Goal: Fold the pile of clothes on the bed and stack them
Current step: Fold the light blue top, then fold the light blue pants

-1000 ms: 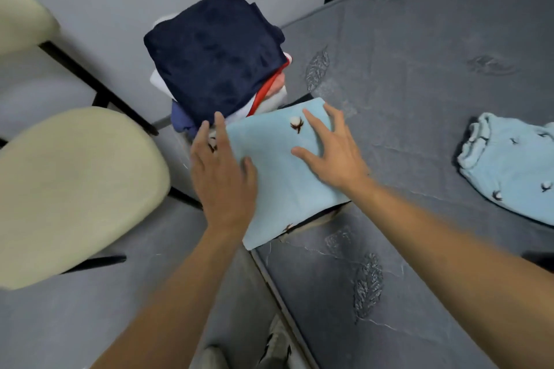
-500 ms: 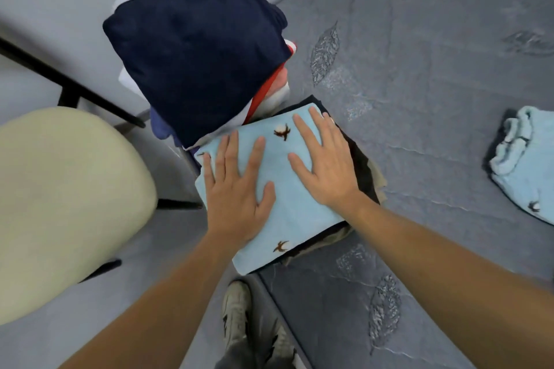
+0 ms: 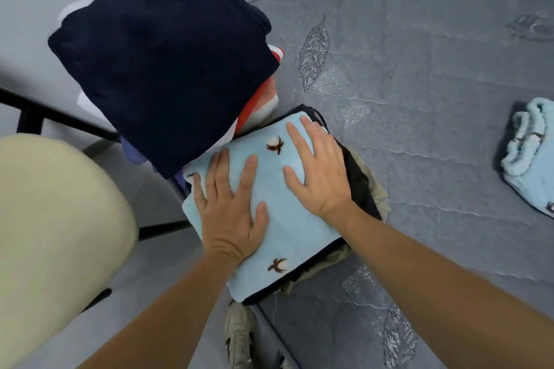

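Folded light-blue garment (image 3: pixel 287 219) lying atop short stack at bed (image 3: pixel 419 129) corner, long axis running near-left to far-right. Left hand (image 3: pixel 230 213) and right hand (image 3: pixel 320 171) pressing flat, fingers straight, gripping nothing. Unfolded blue piece (image 3: pixel 530 165) lying well right, nearer right hand.

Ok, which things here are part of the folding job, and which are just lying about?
Job: folded light blue cloth under left hand and right hand; navy-topped stack; unfolded light blue garment; bed.
Lying about: cream chair; shoe.
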Available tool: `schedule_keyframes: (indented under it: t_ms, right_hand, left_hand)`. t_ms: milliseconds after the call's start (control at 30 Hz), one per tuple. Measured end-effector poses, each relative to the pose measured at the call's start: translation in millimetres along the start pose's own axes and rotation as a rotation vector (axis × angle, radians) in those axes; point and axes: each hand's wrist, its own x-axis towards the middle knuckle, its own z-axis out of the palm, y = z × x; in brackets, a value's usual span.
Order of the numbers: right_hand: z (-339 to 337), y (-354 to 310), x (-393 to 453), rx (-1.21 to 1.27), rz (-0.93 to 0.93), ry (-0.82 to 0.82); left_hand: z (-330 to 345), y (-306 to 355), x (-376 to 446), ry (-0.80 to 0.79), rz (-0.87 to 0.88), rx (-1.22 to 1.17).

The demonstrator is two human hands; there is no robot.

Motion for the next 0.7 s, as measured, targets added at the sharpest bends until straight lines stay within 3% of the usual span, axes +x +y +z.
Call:
schedule_keyframes:
  t_ms: [367,700]
  right_hand:
    - [-85.1,-40.3,-31.5,-0.084,0.102,-0.084]
    - [-129.8,-38.8,-63.4,0.003,0.174,-0.050]
  left_hand:
    - [-82.6,26.6,-4.4,-0.104,0.030,0.107]
    - [-134.0,95.5,28.4,-0.015,0.187,0.048]
